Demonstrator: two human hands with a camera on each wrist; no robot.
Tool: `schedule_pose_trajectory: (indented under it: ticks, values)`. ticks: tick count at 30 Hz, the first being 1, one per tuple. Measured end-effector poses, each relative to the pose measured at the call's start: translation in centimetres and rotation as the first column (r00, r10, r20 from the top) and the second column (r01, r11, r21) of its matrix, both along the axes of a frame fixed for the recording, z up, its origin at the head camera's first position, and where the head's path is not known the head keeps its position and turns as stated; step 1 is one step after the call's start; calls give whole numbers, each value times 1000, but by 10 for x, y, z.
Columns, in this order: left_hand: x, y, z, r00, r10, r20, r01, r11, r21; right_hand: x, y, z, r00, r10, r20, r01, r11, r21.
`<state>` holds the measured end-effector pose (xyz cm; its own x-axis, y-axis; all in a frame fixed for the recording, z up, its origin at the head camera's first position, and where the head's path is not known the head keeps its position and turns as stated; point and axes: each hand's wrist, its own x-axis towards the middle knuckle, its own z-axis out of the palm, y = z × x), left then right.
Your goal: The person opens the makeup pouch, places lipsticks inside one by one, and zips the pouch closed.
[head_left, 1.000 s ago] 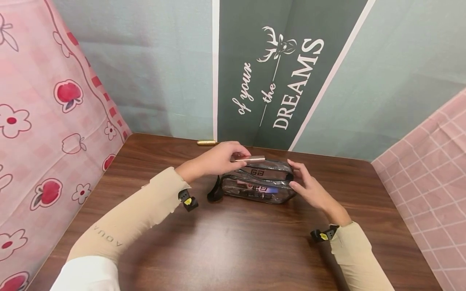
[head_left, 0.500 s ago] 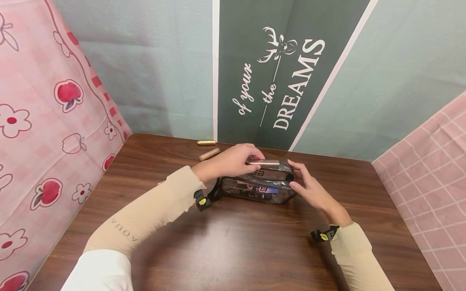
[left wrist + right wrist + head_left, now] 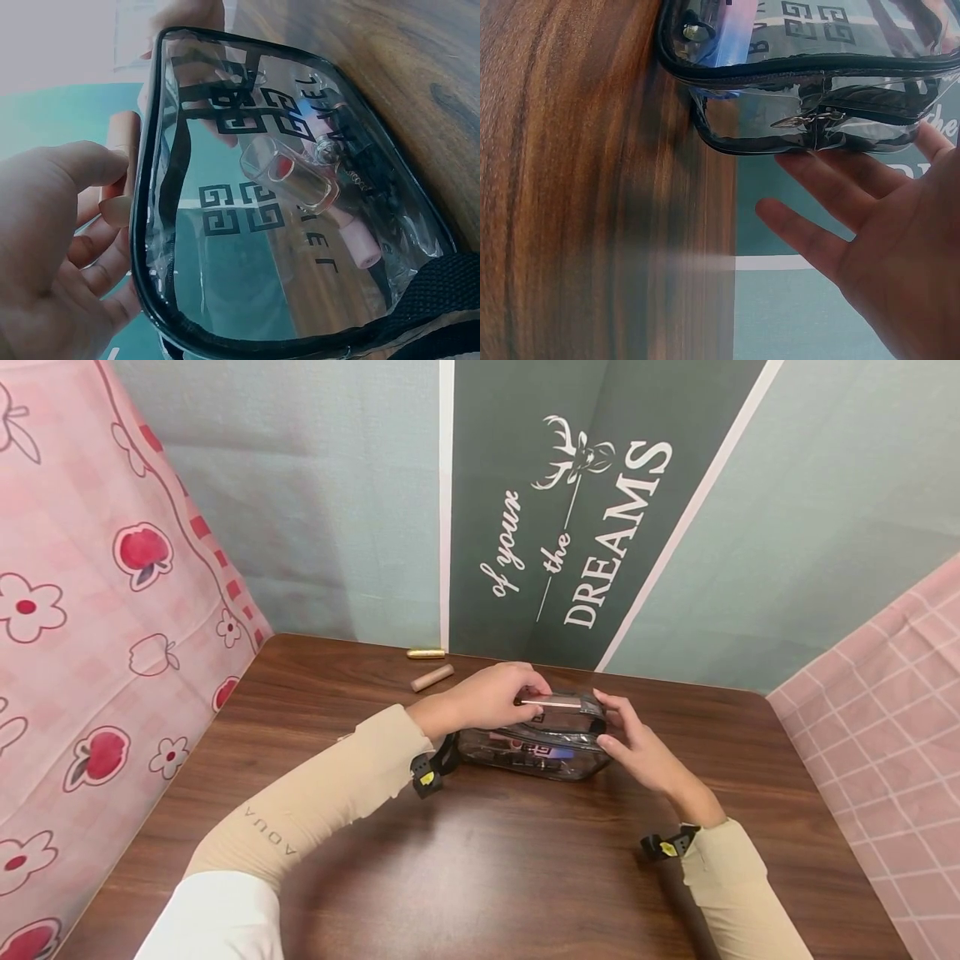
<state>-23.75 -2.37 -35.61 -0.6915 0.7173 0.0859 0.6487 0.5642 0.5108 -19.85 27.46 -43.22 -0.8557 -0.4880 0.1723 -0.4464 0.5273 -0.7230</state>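
Observation:
A clear cosmetic bag (image 3: pixel 536 760) with black trim stands on the table in the head view. My left hand (image 3: pixel 495 696) pinches a rose-gold lipstick tube (image 3: pixel 557 701) between thumb and fingers, over the bag's upper back edge. In the left wrist view this tube (image 3: pixel 124 139) shows beside the bag's black rim. My right hand (image 3: pixel 637 743) holds the bag's right end, thumb in front and fingers behind. The bag's zipper pull (image 3: pixel 810 118) hangs near those fingers in the right wrist view. Through the plastic show a lip gloss (image 3: pixel 292 176) and a pink tube (image 3: pixel 360 241).
Behind the left forearm lie a gold bullet-shaped tube (image 3: pixel 425 653) and a beige tube (image 3: pixel 432 677). A black strap (image 3: pixel 447 755) sticks out at the bag's left end. The wooden table (image 3: pixel 480 877) meets a green printed cloth (image 3: pixel 517 510) at the back, with pink cloths on both sides.
My left hand has moved right and slightly down with the lipstick tube, along the bag's top. The beige tube, hidden by the arm before, has come into view. The right hand stays put.

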Motion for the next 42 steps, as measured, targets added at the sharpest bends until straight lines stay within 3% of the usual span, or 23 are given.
schedule_pose_trajectory:
  ticks: [22,34,42]
  values:
    - [1,1,0,999,-8,31,7,999,38,3,-1,1,1000,1,11,-1,1000,-1]
    - [1,-1,-1,999,-16,43,14,999,46,4,0,-2,1000,21,-22,-22,999,-38]
    - [2,-3,0,999,-18,35,16,999,41,2,-3,-2,997,-6,-77,-1,996,-91]
